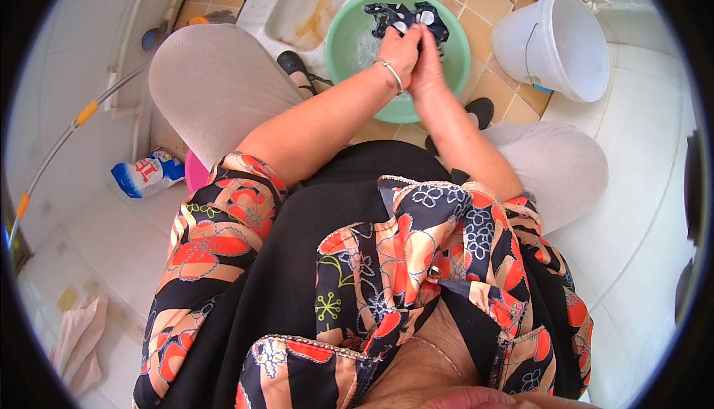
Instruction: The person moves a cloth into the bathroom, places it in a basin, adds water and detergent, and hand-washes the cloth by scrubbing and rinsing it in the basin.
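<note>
A mint-green plastic basin stands on the tiled floor before me, holding water with some foam. Both hands meet over it, pressed together around a dark fabric piece with white dots, bunched and wet. My left hand, with a silver bangle at the wrist, grips the cloth from the left side. Against it, my right hand closes on the same cloth from the right. The fingers partly hide one another and the gripped part of the fabric. The rest of the cloth spreads beyond my fingertips above the water.
A white bucket with a wire handle stands tilted in view to the right. Behind the basin is a stained squat toilet. At left lie a blue-and-white plastic packet and a pink plastic object; a metal hose runs along the wall.
</note>
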`<state>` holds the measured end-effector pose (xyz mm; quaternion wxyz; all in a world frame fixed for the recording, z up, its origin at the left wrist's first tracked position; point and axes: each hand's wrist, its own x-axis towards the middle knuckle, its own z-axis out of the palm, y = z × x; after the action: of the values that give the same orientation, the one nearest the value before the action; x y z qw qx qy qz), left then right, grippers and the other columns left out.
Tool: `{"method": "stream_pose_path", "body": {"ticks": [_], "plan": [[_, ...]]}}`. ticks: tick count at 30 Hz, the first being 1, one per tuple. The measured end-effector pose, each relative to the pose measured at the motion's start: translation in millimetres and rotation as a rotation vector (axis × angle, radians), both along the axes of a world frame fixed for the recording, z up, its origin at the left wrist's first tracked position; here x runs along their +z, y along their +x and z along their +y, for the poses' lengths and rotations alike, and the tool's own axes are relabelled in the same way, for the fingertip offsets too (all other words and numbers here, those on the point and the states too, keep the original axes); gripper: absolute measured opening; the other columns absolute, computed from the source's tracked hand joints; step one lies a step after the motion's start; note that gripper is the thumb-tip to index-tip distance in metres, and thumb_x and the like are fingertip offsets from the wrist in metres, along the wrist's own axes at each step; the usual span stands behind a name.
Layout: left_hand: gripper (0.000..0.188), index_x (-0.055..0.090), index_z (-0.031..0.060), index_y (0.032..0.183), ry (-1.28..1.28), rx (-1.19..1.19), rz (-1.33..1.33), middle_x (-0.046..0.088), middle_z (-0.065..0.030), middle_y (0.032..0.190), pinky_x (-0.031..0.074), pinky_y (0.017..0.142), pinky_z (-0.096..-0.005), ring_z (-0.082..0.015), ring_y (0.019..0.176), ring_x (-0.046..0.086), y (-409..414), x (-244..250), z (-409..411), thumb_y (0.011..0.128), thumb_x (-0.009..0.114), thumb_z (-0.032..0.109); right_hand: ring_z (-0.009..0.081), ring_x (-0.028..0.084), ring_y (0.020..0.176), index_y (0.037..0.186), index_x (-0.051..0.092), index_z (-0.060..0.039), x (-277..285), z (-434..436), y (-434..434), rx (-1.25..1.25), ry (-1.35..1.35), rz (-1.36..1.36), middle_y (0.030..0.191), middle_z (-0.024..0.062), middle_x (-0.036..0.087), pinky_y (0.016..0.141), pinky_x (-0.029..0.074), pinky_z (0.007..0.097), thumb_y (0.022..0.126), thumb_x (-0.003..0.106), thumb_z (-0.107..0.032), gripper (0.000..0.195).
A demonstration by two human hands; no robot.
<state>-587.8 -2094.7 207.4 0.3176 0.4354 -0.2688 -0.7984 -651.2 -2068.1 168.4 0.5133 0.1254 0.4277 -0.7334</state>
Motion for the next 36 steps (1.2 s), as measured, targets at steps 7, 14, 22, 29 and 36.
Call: {"method": "stream_pose_path", "body": {"ticks": [7,14,22,29,36], "plan": [[0.031,0.062,0.0082,0.085,0.429,-0.415,0.268,0.065,-0.0095,0.091,0.05,0.073,-0.038,-0.0209,0.082,0.062,17,-32,-31,0.086,0.054,0.038,0.0165,0.057,0.073,0.087,0.057,-0.0021,68,7,54,-0.141,0.224,0.345,0.083,0.0043,0.058,0.068,0.047,0.0308,0.073,0.056,-0.009,0.016],[0.03,0.052,0.0006,0.109,0.06,-0.247,-0.199,0.059,-0.0159,0.1,0.045,0.078,-0.0379,-0.0258,0.091,0.056,6,-11,14,0.087,0.049,0.02,0.016,0.054,0.052,0.074,0.059,0.003,54,3,6,-0.178,0.51,0.56,0.074,0.0084,0.06,0.048,0.045,0.0333,0.07,0.058,-0.006,0.01],[0.025,0.057,-0.0016,0.099,0.13,-0.247,-0.159,0.062,-0.015,0.089,0.047,0.065,-0.0389,-0.0254,0.076,0.06,16,-13,-5,0.084,0.05,0.017,0.0167,0.057,0.063,0.077,0.057,0.006,47,0,29,-0.157,0.437,0.644,0.074,0.0078,0.06,0.058,0.046,0.0314,0.067,0.058,-0.007,0.016],[0.031,0.053,0.003,0.111,0.242,-0.443,0.091,0.059,-0.0091,0.107,0.045,0.087,-0.0372,-0.0194,0.096,0.057,12,19,-14,0.091,0.049,0.027,0.0227,0.059,0.081,0.091,0.059,-0.0105,6,11,-19,0.053,-0.041,-0.1,0.086,0.0063,0.062,0.077,0.049,0.0379,0.08,0.058,-0.039,0.031],[0.038,0.051,0.0092,0.116,0.302,-0.402,0.163,0.055,-0.0076,0.115,0.037,0.096,-0.0422,-0.0203,0.105,0.052,16,18,-24,0.093,0.041,0.038,0.0269,0.061,0.086,0.098,0.058,-0.0033,0,2,-41,0.027,-0.053,-0.051,0.097,0.0112,0.062,0.079,0.051,0.0408,0.087,0.049,-0.029,0.029]]}}
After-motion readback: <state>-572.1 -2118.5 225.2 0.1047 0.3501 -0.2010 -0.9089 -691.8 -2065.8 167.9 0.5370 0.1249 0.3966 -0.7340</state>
